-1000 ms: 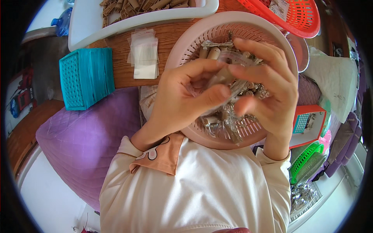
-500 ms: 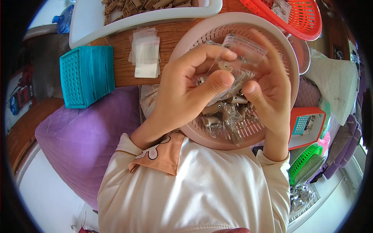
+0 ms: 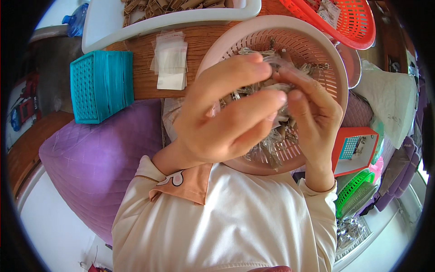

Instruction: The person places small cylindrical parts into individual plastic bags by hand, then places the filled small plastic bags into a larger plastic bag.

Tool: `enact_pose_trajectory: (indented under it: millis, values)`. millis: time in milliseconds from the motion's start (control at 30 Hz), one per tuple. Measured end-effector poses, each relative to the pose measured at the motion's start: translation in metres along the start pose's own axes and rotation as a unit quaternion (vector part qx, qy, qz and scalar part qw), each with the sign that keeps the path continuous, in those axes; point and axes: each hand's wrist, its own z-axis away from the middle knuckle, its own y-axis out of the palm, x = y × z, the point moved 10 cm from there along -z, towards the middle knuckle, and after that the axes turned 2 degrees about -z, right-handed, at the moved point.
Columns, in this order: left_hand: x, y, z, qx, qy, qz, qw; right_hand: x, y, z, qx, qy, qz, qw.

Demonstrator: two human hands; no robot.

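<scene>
Above a pinkish-beige slotted basket [image 3: 276,19], my two hands meet around a small clear plastic zip bag [image 3: 277,62] with small metallic-looking parts in it. My left hand [image 3: 213,113] comes from the left, its fingertips closed on the bag's near side. From the other side, my right hand [image 3: 317,109] pinches the bag between thumb and fingers. Both hands cover much of the bag and its exact contents. In the basket below lie several clear-wrapped packets [image 3: 272,147] of brownish and silvery pieces.
Flat clear bags [image 3: 172,68] lie stacked on the wooden table [image 3: 136,68], beside a stack of turquoise trays [image 3: 102,86]. A white tub [image 3: 181,21] holds brown pieces. At right are a red basket [image 3: 351,22], an orange-red box [image 3: 355,149] and green baskets [image 3: 355,192].
My left hand has turned, its fingers now reaching across to my right fingertips. The bag, earlier held up with its top strip showing, is now mostly hidden between the fingers.
</scene>
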Motion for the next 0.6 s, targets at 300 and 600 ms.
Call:
enact_pose_trajectory:
  millis: [300,600]
  values:
    - [0.007,0.015,-0.003,0.085,-0.058,-0.097,0.990,0.029,0.021,0.004,0.020,-0.115,0.135,0.984]
    - [0.106,-0.060,0.020,-0.197,-0.382,0.240,0.871,0.030,0.003,0.007,0.004,-0.104,0.091,0.990]
